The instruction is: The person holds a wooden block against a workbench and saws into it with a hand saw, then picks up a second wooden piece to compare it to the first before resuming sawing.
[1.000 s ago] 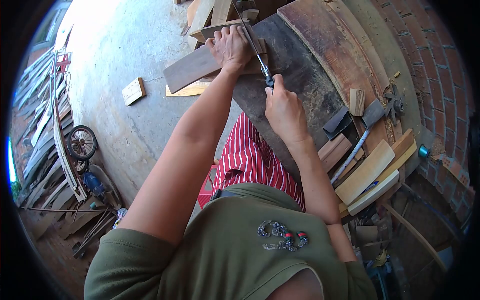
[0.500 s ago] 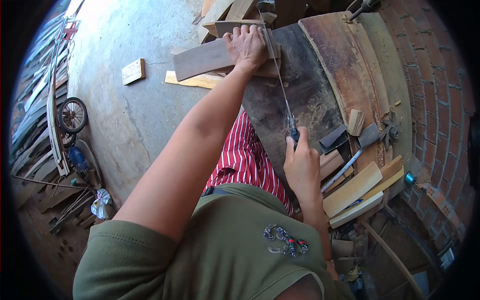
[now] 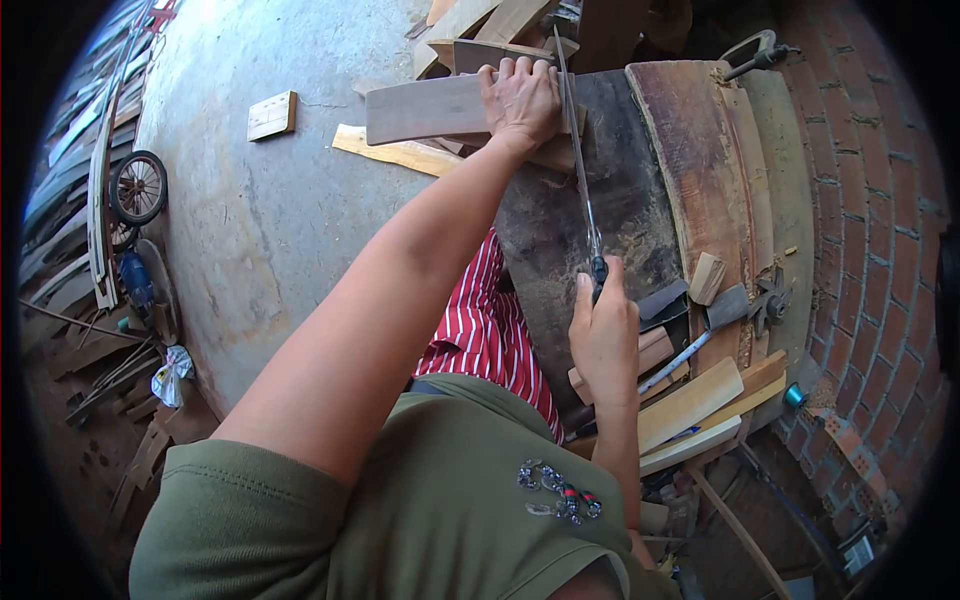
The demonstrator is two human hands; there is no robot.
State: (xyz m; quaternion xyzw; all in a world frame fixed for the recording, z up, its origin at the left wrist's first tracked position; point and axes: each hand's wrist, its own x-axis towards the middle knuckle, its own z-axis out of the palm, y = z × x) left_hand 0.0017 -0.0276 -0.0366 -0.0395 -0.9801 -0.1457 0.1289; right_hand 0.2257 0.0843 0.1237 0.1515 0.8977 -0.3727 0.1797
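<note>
My left hand [image 3: 523, 100] presses down on a flat grey-brown wooden board [image 3: 425, 110], its fingers curled over the far edge. Alongside that hand, at the board's right end, runs the thin blade of a handsaw [image 3: 579, 150], seen nearly edge-on. My right hand [image 3: 606, 325] is wrapped round the saw's dark handle, thumb and forefinger towards the blade. More wood lies under the board; how deep the blade sits in it cannot be made out. Sawdust is scattered on the dark bench surface [image 3: 545, 235] by the blade.
A thick curved plank [image 3: 690, 150] lies to the right, with a clamp [image 3: 758, 55] at its far end. Nearer are a small wood block [image 3: 707, 279], a hammer-like tool [image 3: 727, 307] and pale offcuts [image 3: 690, 405]. A brick wall [image 3: 870, 230] bounds the right side.
The view has shifted, so the bench appears lower. The saw blade stands more upright in the picture and shows a little wider. Both hands keep their holds.
</note>
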